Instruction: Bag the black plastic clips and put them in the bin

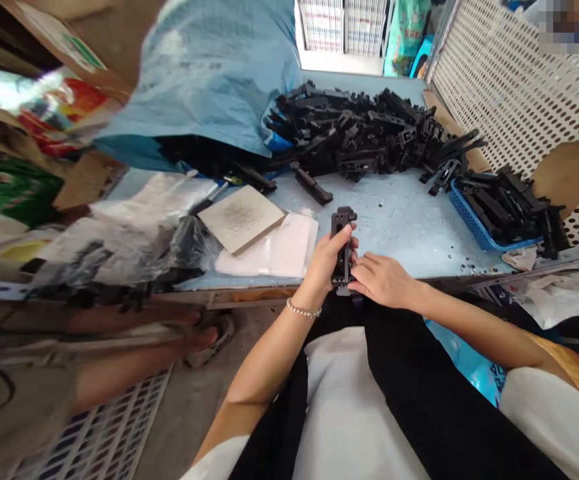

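Observation:
My left hand (pixel 325 261) is wrapped round a long black plastic part (pixel 343 235) held upright over the near edge of the light blue table (pixel 399 227). My right hand (pixel 380 279) grips the lower end of the same part, fingers curled against it. A beaded bracelet (pixel 303 311) sits on my left wrist. A big heap of similar black parts (pixel 364 130) lies at the back of the table.
A blue basket (pixel 479 223) full of black parts stands at the right, by a perforated white panel (pixel 509 87). A square grey pad (pixel 242 217), white sheets (pixel 274 250) and clear plastic bags (pixel 134 233) lie left. A blue sack (pixel 209 73) looms behind. Another person's sandalled foot (pixel 204 337) is at the lower left.

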The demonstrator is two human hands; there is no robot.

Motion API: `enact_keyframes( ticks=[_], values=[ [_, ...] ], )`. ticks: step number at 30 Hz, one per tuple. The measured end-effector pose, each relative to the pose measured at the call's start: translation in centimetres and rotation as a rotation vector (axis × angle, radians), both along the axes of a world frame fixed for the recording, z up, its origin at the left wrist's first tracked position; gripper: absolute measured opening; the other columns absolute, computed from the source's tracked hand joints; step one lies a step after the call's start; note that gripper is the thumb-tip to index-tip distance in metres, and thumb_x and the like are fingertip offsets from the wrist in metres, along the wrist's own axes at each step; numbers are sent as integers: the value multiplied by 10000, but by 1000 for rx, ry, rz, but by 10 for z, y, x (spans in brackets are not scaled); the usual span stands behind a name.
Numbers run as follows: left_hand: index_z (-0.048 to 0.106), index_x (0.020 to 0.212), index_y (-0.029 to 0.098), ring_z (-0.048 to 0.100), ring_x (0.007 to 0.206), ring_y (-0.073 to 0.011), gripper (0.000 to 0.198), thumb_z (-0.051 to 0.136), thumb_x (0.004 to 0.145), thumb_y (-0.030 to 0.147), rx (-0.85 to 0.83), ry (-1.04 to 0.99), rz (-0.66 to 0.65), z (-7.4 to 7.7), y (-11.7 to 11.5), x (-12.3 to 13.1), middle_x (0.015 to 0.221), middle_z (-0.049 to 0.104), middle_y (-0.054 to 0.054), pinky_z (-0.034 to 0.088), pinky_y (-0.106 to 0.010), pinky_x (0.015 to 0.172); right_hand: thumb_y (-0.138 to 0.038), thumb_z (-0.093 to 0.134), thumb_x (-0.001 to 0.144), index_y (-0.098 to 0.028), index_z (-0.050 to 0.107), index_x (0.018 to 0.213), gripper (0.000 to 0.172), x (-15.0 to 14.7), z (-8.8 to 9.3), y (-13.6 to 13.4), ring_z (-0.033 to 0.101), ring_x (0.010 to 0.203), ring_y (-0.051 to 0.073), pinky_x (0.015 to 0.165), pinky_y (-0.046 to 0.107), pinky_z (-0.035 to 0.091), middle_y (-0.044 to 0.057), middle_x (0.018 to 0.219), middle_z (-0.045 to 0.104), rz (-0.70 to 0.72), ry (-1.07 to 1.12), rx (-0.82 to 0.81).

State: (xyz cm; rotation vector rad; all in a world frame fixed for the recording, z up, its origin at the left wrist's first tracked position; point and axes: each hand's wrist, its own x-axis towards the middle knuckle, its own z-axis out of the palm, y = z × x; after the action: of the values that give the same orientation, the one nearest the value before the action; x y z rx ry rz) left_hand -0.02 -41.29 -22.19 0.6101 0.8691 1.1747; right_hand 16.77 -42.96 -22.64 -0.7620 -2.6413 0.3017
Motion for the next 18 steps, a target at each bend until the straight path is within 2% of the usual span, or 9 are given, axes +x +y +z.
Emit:
enact_keyframes(
  ticks=[4,6,8,10,12,13,14,15,18],
  values=[
    [601,1086,180,527,534,-78,550,784,756,580,74,50,154,-5,-1,10,751,601,36,395,-198,478,-434,369,1077,-215,475,773,389,-3,-3,-5,501,686,155,668,296,398,3,741,554,-168,212,-489],
    [590,971,182,508,543,-88,476,728,798,604,115,120,237,-16,4,18,705,583,35,409,-218,523,-498,385,1052,-220,434,720,436,-2,-10,1,457,635,134,634,282,378,-30,668,488,-283,323,-732],
    [560,870,193,494,553,-109,434,666,843,613,133,210,266,-29,14,26,650,552,33,422,-247,567,-599,443,993,-220,443,703,477,0,-22,13,436,617,126,599,271,359,-37,641,462,-385,418,-921],
    [570,892,204,514,599,-141,406,653,855,599,185,296,275,-40,27,34,673,555,21,447,-282,619,-717,494,901,-229,428,686,538,4,-36,28,351,534,107,509,258,280,-56,590,398,-488,483,-1135],
    [600,1012,211,555,690,-174,427,710,816,574,277,345,282,-47,42,39,778,596,-3,478,-316,692,-787,438,871,-244,386,675,580,10,-46,42,223,464,91,451,259,181,-82,540,302,-562,461,-1322],
    [603,1070,217,564,717,-183,462,736,795,564,306,343,265,-48,49,41,816,605,-10,485,-326,711,-791,379,892,-249,372,673,584,14,-48,48,192,449,91,440,261,161,-87,526,278,-573,416,-1342],
    [601,1096,221,566,718,-184,485,748,785,562,304,317,227,-48,57,42,827,605,-10,487,-328,708,-768,328,928,-248,381,681,578,19,-48,53,216,446,98,439,261,180,-79,526,299,-561,355,-1282],
    [599,1081,222,561,691,-175,481,748,783,569,266,270,180,-47,65,42,812,598,-4,483,-321,681,-726,307,966,-241,414,702,563,24,-46,58,289,464,112,453,262,232,-56,550,368,-535,290,-1134],
    [573,939,207,519,563,-124,459,734,774,604,42,88,29,-43,88,40,739,562,19,431,-272,555,-527,386,1047,-217,537,813,416,35,-33,71,519,663,182,576,297,385,41,753,594,-349,83,-401]
  ],
)
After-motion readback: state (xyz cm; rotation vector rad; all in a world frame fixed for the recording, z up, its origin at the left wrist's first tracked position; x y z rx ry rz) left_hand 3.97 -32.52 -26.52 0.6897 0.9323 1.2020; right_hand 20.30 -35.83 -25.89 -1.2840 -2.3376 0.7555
